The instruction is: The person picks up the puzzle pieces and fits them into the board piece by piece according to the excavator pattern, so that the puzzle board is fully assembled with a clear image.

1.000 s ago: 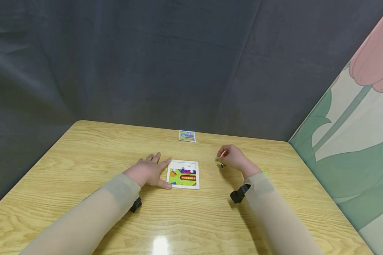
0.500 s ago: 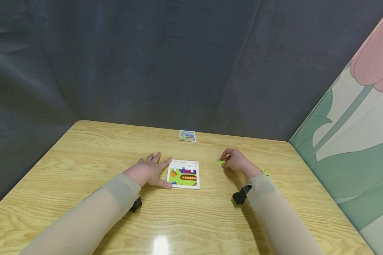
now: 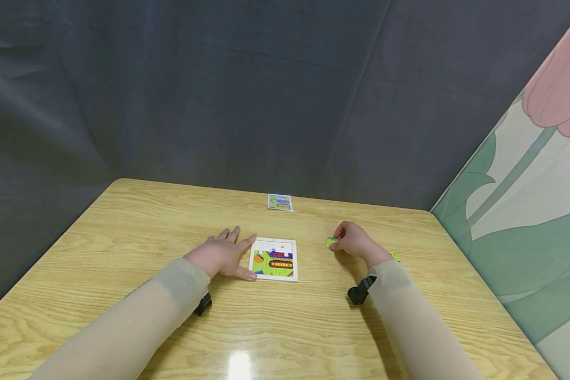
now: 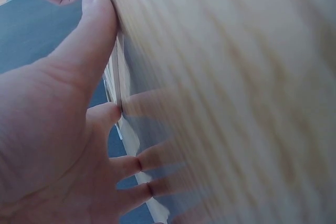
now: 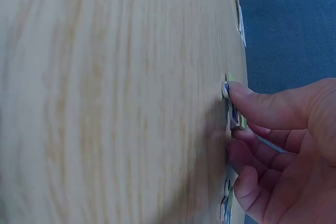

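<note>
A white-framed jigsaw puzzle (image 3: 273, 263) lies on the table, its lower part filled with a picture of a tracked vehicle and its upper strip white. My left hand (image 3: 223, 256) rests with fingers spread on the tabletop, thumb and index fingertip touching the frame's left edge. In the left wrist view the left thumb (image 4: 89, 40) lies along that edge. To the right of the puzzle, my right hand (image 3: 355, 241) pinches a green puzzle piece (image 3: 331, 242) between thumb and fingers. The right wrist view shows this piece (image 5: 235, 113) edge-on, at or just above the tabletop.
Near the table's back edge lies a small picture card (image 3: 279, 202) showing a similar vehicle. Another green puzzle piece (image 3: 396, 256) is partly hidden behind the right wrist. A dark curtain (image 3: 237, 95) hangs behind the table, and a flower-patterned wall (image 3: 527, 211) stands at right.
My right hand has moved slightly right and toward me, and the pinched puzzle piece has turned so its green face shows more. The left hand and the puzzle have stayed in place.
</note>
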`<state>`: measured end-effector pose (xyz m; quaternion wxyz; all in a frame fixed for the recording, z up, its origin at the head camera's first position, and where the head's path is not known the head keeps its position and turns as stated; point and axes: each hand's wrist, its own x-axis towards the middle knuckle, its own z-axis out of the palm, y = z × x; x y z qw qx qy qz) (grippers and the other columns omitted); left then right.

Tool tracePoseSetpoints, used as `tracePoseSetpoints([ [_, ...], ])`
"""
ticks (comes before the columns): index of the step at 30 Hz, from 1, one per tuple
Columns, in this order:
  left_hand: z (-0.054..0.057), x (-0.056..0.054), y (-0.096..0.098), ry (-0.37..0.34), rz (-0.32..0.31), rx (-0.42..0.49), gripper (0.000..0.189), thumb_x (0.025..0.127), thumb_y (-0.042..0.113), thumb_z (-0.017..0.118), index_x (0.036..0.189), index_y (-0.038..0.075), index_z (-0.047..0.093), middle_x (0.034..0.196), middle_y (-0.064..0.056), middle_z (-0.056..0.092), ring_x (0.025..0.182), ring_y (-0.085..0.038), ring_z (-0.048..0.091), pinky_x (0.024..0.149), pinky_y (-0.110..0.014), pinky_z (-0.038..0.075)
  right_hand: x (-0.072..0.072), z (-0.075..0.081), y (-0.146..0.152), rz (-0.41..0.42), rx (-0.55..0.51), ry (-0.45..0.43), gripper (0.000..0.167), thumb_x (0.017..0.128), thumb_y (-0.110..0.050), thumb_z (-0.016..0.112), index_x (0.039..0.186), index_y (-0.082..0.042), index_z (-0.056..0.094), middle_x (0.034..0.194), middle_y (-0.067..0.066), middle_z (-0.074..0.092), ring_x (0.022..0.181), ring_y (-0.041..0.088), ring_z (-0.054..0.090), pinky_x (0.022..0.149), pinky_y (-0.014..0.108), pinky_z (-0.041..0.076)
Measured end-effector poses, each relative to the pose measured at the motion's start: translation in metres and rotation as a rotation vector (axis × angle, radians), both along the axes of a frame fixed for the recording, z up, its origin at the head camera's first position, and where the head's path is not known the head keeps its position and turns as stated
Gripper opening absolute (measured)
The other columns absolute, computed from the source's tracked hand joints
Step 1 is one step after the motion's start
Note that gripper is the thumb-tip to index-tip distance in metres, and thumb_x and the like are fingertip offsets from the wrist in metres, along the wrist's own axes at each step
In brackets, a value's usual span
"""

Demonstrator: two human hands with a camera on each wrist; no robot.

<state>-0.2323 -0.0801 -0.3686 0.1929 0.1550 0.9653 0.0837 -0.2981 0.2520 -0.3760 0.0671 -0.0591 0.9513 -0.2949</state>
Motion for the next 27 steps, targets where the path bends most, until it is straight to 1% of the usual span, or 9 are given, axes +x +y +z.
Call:
tracePoseSetpoints([
  [2, 0.0, 0.0, 0.0, 0.0, -0.002, -0.002, 0.102, 0.081, 0.066, 0.066, 0.16, 0.027, 0.015, 0.163, -0.019, 0.003, 0.147, -0.042, 0.003, 0.114, -0.061, 0.012, 0.0, 0.001, 0.0, -0.005, -0.006, 0.009, 0.027, 0.08, -0.002, 0.081, 0.093, 0.001, 0.057, 0.086, 0.01, 0.053, 0.078, 0.023, 0.049, 0.065, 0.031, 0.041],
  [5, 0.0, 0.0, -0.001, -0.001, -0.002, 0.001, 0.102, 0.082, 0.065, 0.066, 0.16, 0.027, 0.015, 0.163, -0.019, 0.003, 0.147, -0.043, 0.003, 0.114, -0.062, 0.012, 0.001, 0.001, 0.0, -0.018, -0.029, 0.012, 0.021, 0.082, -0.001, 0.078, 0.091, 0.001, 0.06, 0.085, 0.009, 0.055, 0.076, 0.022, 0.05, 0.062, 0.029, 0.042],
  [9, 0.0, 0.0, -0.001, 0.0, -0.003, 0.006, 0.102, 0.081, 0.065, 0.066, 0.16, 0.027, 0.015, 0.163, -0.019, 0.003, 0.147, -0.043, 0.004, 0.114, -0.062, 0.013, 0.002, 0.003, -0.002, -0.021, -0.112, -0.009, 0.008, 0.088, 0.003, 0.069, 0.09, 0.004, 0.062, 0.081, 0.01, 0.058, 0.071, 0.02, 0.054, 0.06, 0.029, 0.046],
  [11, -0.001, 0.0, 0.0, 0.001, -0.002, 0.007, 0.102, 0.081, 0.066, 0.066, 0.16, 0.026, 0.016, 0.163, -0.019, 0.003, 0.147, -0.043, 0.004, 0.114, -0.062, 0.013, 0.003, 0.005, -0.003, -0.026, -0.166, -0.025, 0.005, 0.09, 0.003, 0.067, 0.091, 0.006, 0.063, 0.081, 0.011, 0.06, 0.07, 0.02, 0.056, 0.061, 0.03, 0.049],
  [13, -0.001, -0.001, 0.0, 0.0, -0.003, 0.007, 0.102, 0.081, 0.066, 0.066, 0.16, 0.027, 0.016, 0.163, -0.019, 0.003, 0.147, -0.043, 0.004, 0.114, -0.062, 0.013, 0.003, 0.006, -0.006, -0.018, -0.213, -0.035, 0.005, 0.091, 0.003, 0.065, 0.093, 0.008, 0.063, 0.083, 0.012, 0.062, 0.07, 0.02, 0.058, 0.064, 0.031, 0.052],
  [16, -0.002, -0.001, 0.0, -0.001, -0.001, 0.008, 0.102, 0.081, 0.066, 0.066, 0.16, 0.027, 0.015, 0.163, -0.019, 0.003, 0.147, -0.043, 0.003, 0.114, -0.062, 0.013, 0.001, 0.006, -0.012, -0.027, -0.272, -0.047, 0.006, 0.091, 0.002, 0.067, 0.095, 0.007, 0.065, 0.086, 0.013, 0.063, 0.071, 0.02, 0.06, 0.067, 0.032, 0.054],
  [21, -0.001, 0.0, 0.001, -0.001, 0.002, 0.014, 0.102, 0.081, 0.065, 0.067, 0.16, 0.027, 0.016, 0.163, -0.019, 0.003, 0.147, -0.043, 0.003, 0.114, -0.062, 0.013, -0.002, 0.006, -0.029, -0.034, -0.305, -0.063, 0.004, 0.091, 0.001, 0.068, 0.093, 0.003, 0.065, 0.087, 0.012, 0.063, 0.072, 0.02, 0.06, 0.068, 0.032, 0.055],
  [25, 0.001, 0.002, 0.002, -0.001, 0.008, 0.022, 0.102, 0.081, 0.065, 0.068, 0.16, 0.027, 0.016, 0.163, -0.019, 0.003, 0.147, -0.042, 0.003, 0.114, -0.062, 0.013, -0.002, 0.01, -0.046, -0.03, -0.33, -0.073, 0.003, 0.091, 0.002, 0.068, 0.093, 0.0, 0.066, 0.086, 0.011, 0.062, 0.074, 0.021, 0.058, 0.069, 0.032, 0.053],
  [27, 0.002, 0.003, 0.002, 0.0, 0.008, 0.021, 0.102, 0.081, 0.064, 0.068, 0.16, 0.027, 0.016, 0.163, -0.019, 0.004, 0.147, -0.042, 0.003, 0.114, -0.061, 0.013, -0.002, 0.012, -0.056, -0.031, -0.361, -0.069, 0.003, 0.091, 0.002, 0.068, 0.092, 0.0, 0.066, 0.086, 0.011, 0.061, 0.074, 0.021, 0.058, 0.069, 0.032, 0.054],
])
